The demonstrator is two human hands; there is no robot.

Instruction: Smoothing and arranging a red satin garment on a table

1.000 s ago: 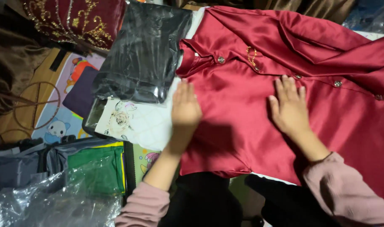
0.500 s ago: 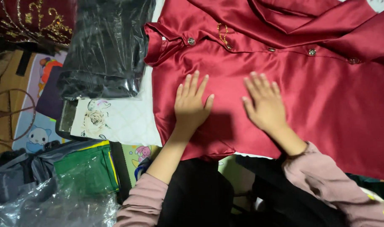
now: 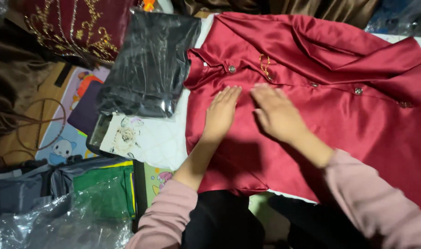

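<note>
Pressing flat and open-palmed, left hand (image 3: 222, 110) and right hand (image 3: 276, 110) rest mid-shirt (image 3: 358, 124), near its left edge.

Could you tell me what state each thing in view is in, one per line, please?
Red satin shirt: spread flat, buttoned.
Left hand: open, palm down on the shirt.
Right hand: open, palm down on the shirt.
Black garment in clear bag: folded, bagged.
Green cloth in plastic: folded, wrapped.
Maroon embroidered cloth: lying loose.

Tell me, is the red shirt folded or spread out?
Mostly spread: the red shirt lies open and flat, both hands, left and right, pressing on it; a sleeve is folded across the top.
</note>
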